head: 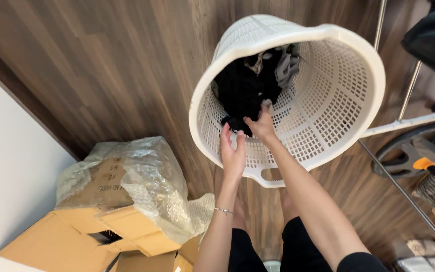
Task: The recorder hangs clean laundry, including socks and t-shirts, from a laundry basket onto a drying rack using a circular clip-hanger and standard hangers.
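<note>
Unloading looks barely begun: both the left hand (pixel 232 151) and right hand (pixel 262 123) grip dark clothes (pixel 242 93) inside the nearly full laundry basket (pixel 328 100) at 12 o'clock.

A dark brown wood-plank floor (pixel 127 65) fills most of the frame, its boards running diagonally from the upper middle toward the lower left. On it, at the lower left, stand opened tan cardboard boxes (pixel 71 242) with a crumpled sheet of clear bubble wrap (pixel 152 186) draped over their tops. In the upper centre and right sits a round, off-white perforated plastic laundry basket (pixel 338 100), tilted so that its opening faces the camera. Along the right edge, the thin metal rails of a drying rack (pixel 409 90) reach down to the floor.
</note>
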